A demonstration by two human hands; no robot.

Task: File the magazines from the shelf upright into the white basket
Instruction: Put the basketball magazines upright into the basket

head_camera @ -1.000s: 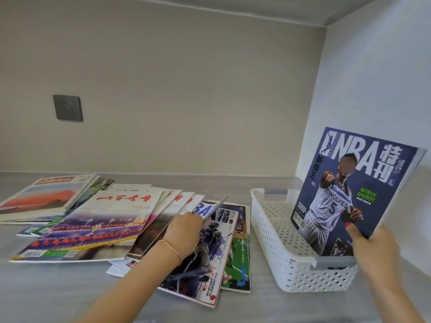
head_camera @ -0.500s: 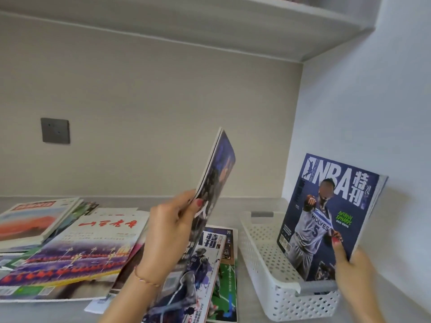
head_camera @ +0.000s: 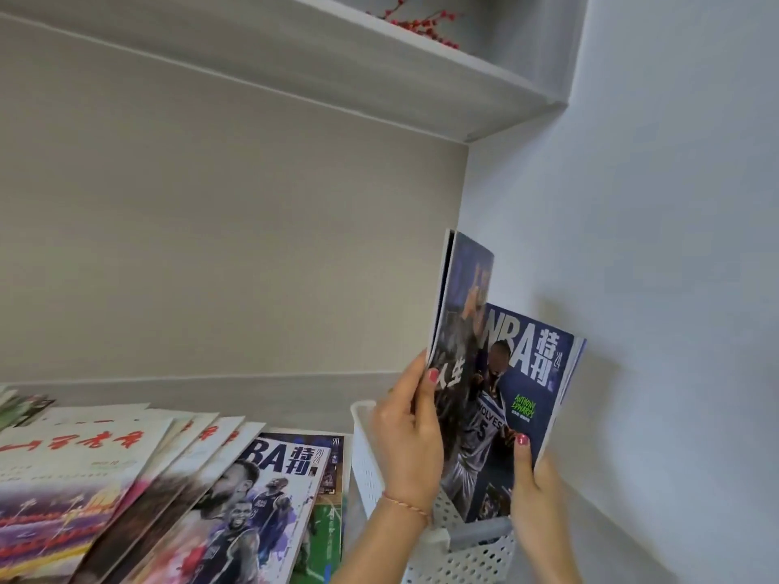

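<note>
Head view: grey shelf (head_camera: 295,408) running left to right beneath a beige back wall (head_camera: 232,246), white side wall (head_camera: 674,246) at right, upper shelf (head_camera: 379,69) overhead carrying a sprig of red berries (head_camera: 415,25).

Fan of magazines (head_camera: 139,495) lying flat on the shelf at left, overlapped, long axes slanting away toward the back wall; topmost NBA issue (head_camera: 261,503) face up, title end farthest away.

White basket (head_camera: 463,560) at right, perforated, grey handle bar on the near end, close to the side wall.

Standing NBA magazine (head_camera: 531,398) upright in the basket, long axis near vertical with the top leaning right toward the side wall, cover facing the camera, lower edge down inside the basket.

Second magazine (head_camera: 463,330) held upright just left of and overlapping the first, seen nearly edge-on, long axis vertical, top above the first magazine's top, lower part hidden behind the left hand; whether it touches the basket floor cannot be told.

Left hand (head_camera: 406,448) raised from below, wrist bracelet showing, grip closed on the second magazine's near edge, thumb on the cover.

Right hand (head_camera: 533,495) raised at the basket's near right corner, grip closed on the standing NBA magazine's lower right edge, thumb (head_camera: 522,451) pressed on the cover.
</note>
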